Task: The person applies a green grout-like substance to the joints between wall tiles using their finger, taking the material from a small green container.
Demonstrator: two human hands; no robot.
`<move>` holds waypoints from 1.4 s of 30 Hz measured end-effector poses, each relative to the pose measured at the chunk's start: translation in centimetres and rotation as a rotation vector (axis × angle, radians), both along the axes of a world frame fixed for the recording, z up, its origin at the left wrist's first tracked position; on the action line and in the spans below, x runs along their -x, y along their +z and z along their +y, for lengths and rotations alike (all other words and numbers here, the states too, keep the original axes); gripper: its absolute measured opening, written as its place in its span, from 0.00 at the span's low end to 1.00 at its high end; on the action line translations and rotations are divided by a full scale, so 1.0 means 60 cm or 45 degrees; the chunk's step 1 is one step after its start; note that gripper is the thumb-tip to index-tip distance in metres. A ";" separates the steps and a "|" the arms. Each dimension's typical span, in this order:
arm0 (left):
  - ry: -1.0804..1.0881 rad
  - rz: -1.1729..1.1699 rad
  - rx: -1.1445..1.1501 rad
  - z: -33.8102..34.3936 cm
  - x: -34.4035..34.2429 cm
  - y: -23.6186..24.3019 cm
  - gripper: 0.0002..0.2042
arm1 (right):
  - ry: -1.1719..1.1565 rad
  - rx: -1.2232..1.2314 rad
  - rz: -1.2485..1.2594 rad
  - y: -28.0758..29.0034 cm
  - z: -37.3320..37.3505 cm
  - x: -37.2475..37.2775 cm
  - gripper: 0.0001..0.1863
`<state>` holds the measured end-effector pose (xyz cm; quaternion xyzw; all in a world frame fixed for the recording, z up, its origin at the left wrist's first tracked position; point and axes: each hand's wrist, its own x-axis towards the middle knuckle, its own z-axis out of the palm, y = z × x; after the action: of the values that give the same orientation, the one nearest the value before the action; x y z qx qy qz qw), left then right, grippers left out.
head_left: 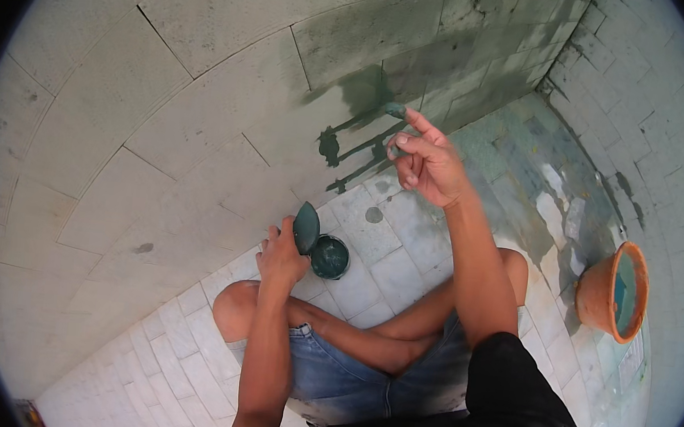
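Close to the foot of the wall, my left hand (281, 255) grips the edge of a dark green, leaf-shaped piece (306, 228), held tilted; its exact kind I cannot make out. Touching or just beside it is a small round bowl (329, 257), dark green inside, standing on the tiles. My right hand (436, 163) is raised near the lower wall, index finger stretched out and the other fingers loosely bent. Dark green paste (396, 110) coats that fingertip. Behind it, wet green patches and streaks (362, 92) mark the wall joints.
An orange bucket (598, 292) with green residue inside stands on the right. The block wall (203, 118) curves along the left and far side and meets a second wall (656, 120) at a corner. I sit cross-legged on pale floor tiles (370, 224) with green spots.
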<state>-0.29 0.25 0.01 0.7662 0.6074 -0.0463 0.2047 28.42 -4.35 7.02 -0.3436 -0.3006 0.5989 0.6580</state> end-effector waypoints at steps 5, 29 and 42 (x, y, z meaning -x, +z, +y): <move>-0.001 -0.006 -0.007 -0.006 -0.007 -0.008 0.41 | -0.402 -0.050 -0.507 0.037 0.045 -0.006 0.38; -0.022 0.002 -0.022 -0.011 -0.005 -0.005 0.41 | -1.030 0.077 -2.679 -0.007 0.059 -0.021 0.43; -0.025 -0.061 -0.024 -0.010 0.000 -0.017 0.42 | -0.891 -0.068 -2.356 0.013 0.071 -0.037 0.48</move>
<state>-0.27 -0.34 -1.02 0.7750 0.5951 -0.0242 0.2114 30.62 -0.06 7.83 -0.7307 -0.5911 -0.1410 0.3111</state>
